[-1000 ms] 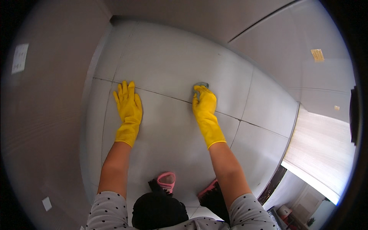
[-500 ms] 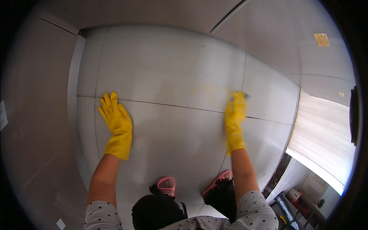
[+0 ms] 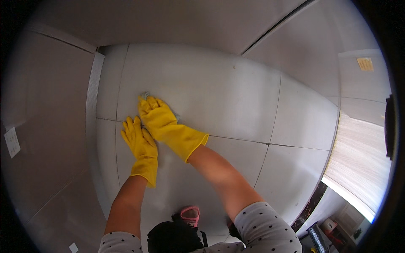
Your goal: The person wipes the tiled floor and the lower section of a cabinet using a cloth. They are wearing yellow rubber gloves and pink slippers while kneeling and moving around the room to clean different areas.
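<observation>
The left hand (image 3: pixel 140 143) in a yellow glove (image 3: pixel 145 168) lies spread on the tile floor (image 3: pixel 202 92). Close beside it, the gloved right hand (image 3: pixel 157 117) grips a grey cloth (image 3: pixel 144 95), which is under this hand on the floor.

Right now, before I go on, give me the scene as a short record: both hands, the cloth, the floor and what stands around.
Left hand: gloved in yellow, palm down on the floor, fingers pointing away from the body
Right hand: gloved in yellow, holding the cloth against the floor, partly beyond the left fingertips
Hands touching: cannot tell
Cloth: greyish, mostly hidden under the right hand
Floor: pale grey, tiled
Left side: brown panel with a white label
Near the body: pink slipper
</observation>
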The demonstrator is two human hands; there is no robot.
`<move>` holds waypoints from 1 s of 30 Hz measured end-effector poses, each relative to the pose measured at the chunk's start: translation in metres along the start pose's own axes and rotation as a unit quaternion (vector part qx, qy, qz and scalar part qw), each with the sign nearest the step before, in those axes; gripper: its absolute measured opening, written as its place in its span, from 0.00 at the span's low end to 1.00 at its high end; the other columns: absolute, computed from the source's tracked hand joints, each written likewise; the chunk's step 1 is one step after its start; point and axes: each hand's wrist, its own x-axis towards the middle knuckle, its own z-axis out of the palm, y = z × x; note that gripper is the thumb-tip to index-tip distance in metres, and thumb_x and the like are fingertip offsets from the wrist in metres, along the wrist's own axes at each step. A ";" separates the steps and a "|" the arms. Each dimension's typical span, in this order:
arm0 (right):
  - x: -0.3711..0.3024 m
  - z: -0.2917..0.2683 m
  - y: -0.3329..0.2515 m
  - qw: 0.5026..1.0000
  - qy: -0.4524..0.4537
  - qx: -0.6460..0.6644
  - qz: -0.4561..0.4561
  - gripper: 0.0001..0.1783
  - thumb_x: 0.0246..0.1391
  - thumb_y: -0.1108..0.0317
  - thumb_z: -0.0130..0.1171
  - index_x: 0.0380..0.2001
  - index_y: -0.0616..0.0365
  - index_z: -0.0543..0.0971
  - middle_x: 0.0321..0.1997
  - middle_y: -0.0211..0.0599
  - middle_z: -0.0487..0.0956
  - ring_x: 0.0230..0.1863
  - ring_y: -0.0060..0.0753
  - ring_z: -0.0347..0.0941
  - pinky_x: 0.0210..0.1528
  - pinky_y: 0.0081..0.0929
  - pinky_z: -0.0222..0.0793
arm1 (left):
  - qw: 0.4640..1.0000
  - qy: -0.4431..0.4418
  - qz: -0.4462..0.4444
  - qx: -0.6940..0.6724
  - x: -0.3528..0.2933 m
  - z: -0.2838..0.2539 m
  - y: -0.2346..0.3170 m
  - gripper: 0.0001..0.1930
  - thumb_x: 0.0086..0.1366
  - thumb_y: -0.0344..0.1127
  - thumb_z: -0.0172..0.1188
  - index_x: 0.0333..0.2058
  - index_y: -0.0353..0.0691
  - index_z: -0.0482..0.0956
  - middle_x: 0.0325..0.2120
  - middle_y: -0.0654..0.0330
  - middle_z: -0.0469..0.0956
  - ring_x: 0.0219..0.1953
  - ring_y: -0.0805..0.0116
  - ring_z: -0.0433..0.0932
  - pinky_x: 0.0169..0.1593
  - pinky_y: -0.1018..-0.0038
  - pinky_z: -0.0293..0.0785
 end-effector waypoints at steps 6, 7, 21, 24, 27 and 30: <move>-0.054 -0.081 0.111 0.977 0.040 -0.091 0.189 0.24 0.59 0.67 0.55 0.60 0.51 0.77 0.66 0.44 0.75 0.65 0.52 0.70 0.70 0.46 0.61 | 1.000 0.004 -0.012 0.012 -0.004 -0.004 -0.005 0.24 0.76 0.37 0.42 0.68 0.38 0.66 0.71 0.40 0.60 0.75 0.41 0.53 0.76 0.47 0.38; -0.090 -0.099 0.148 0.964 0.086 -0.125 0.216 0.24 0.59 0.68 0.56 0.60 0.53 0.77 0.65 0.46 0.76 0.65 0.53 0.71 0.69 0.47 0.62 | 1.000 0.003 -0.008 0.008 -0.003 -0.007 -0.002 0.25 0.77 0.37 0.42 0.68 0.38 0.66 0.71 0.41 0.59 0.75 0.41 0.52 0.76 0.47 0.38; -0.114 -0.095 0.019 0.971 0.066 0.160 0.165 0.18 0.56 0.71 0.60 0.51 0.57 0.79 0.53 0.54 0.81 0.55 0.59 0.77 0.58 0.47 0.73 | 0.999 -0.033 -0.005 0.013 0.000 -0.008 0.001 0.25 0.78 0.39 0.40 0.70 0.39 0.63 0.73 0.41 0.56 0.76 0.42 0.49 0.77 0.50 0.37; -0.133 -0.074 0.035 0.978 0.004 0.118 0.171 0.18 0.56 0.72 0.58 0.52 0.56 0.79 0.53 0.52 0.81 0.54 0.56 0.78 0.58 0.47 0.73 | 1.000 -0.017 0.009 0.008 -0.005 -0.005 -0.006 0.25 0.78 0.38 0.41 0.70 0.39 0.64 0.72 0.41 0.57 0.76 0.41 0.50 0.77 0.49 0.38; -0.169 -0.093 0.066 0.963 -0.058 0.054 0.259 0.20 0.56 0.74 0.56 0.52 0.56 0.80 0.54 0.50 0.81 0.55 0.55 0.77 0.59 0.47 0.72 | 1.000 -0.015 0.009 0.005 -0.003 -0.006 -0.005 0.25 0.77 0.38 0.42 0.69 0.39 0.64 0.72 0.41 0.58 0.76 0.41 0.50 0.77 0.48 0.38; -0.267 -0.144 0.141 0.929 0.112 -0.046 0.350 0.19 0.60 0.72 0.60 0.55 0.62 0.79 0.52 0.49 0.82 0.55 0.57 0.77 0.65 0.46 0.69 | 1.000 -0.009 0.006 0.009 -0.005 -0.004 -0.008 0.25 0.77 0.38 0.42 0.69 0.39 0.65 0.72 0.41 0.58 0.76 0.41 0.51 0.77 0.47 0.38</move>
